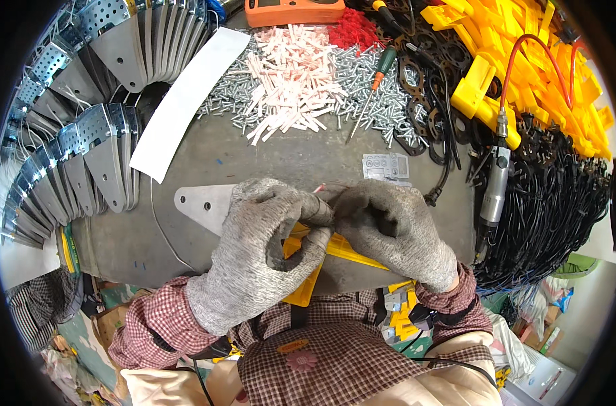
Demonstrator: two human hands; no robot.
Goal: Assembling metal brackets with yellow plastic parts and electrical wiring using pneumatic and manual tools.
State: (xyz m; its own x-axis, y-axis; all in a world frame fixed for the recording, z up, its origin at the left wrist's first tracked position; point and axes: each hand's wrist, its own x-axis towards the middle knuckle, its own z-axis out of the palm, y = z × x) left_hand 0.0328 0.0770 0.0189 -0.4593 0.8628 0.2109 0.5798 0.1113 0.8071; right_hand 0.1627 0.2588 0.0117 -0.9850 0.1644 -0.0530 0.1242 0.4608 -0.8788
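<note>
My left hand (267,237) and my right hand (396,230), both in grey knit gloves with darkened fingertips, meet over the middle of the bench. Thumb and fingers are pinched on each hand, and the tips nearly touch. A small pinkish-white tip (319,189) pokes up beside the left fingertips; what either hand pinches is mostly hidden. Beneath the hands lies a yellow plastic part (352,250), partly covered by them. A grey metal plate with holes (205,205) extends out to the left from behind my left hand.
Metal brackets (108,159) stand in rows at left, beside a white strip (189,105). Behind are pale pink sleeves (291,81), screws (369,88) and a green-orange screwdriver (384,68). At right are yellow parts (531,61), a hanging power driver (495,186) and black cables (545,216).
</note>
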